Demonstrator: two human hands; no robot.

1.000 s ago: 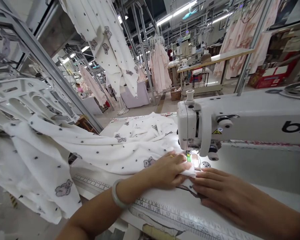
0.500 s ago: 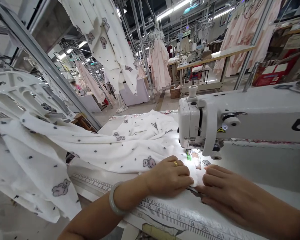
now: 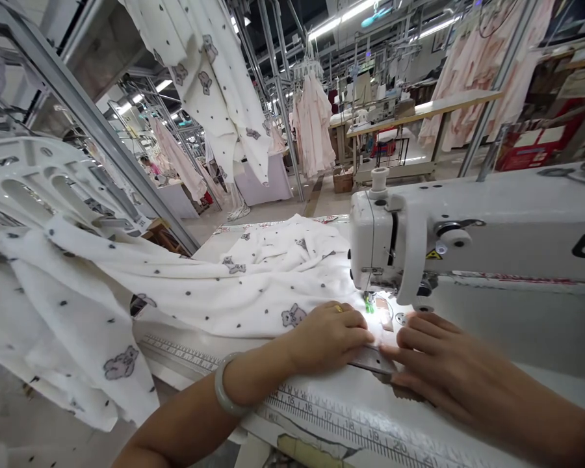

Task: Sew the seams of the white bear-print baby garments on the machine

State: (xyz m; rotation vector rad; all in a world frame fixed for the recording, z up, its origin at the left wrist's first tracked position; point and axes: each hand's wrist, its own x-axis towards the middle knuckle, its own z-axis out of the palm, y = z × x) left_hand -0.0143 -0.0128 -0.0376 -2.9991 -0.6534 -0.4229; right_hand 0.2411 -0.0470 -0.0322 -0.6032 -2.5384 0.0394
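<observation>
A white fabric (image 3: 253, 296) with small dark dots and grey bears lies across the sewing machine bed, its right end under the lit presser foot (image 3: 369, 303). My left hand (image 3: 329, 338), wearing a ring and a pale bangle (image 3: 223, 385), is closed on the fabric's edge just in front of the foot, fingers curled. My right hand (image 3: 433, 357) rests on the bed to the right of the foot, fingers stretched and slightly apart, nothing visible in them. The white sewing machine (image 3: 492, 227) head stands above and behind both hands.
A printed ruler tape (image 3: 331, 416) runs along the table's front. White plastic hangers (image 3: 43, 175) hold more bear fabric at left. Another bear-print piece (image 3: 209, 84) hangs above. Pink garments (image 3: 312, 123) and work tables (image 3: 419, 117) stand behind.
The fabric's near edge has drawn toward the presser foot, baring a metal plate between my hands. My left hand has shifted slightly up and left; my right fingers lie apart from the fabric.
</observation>
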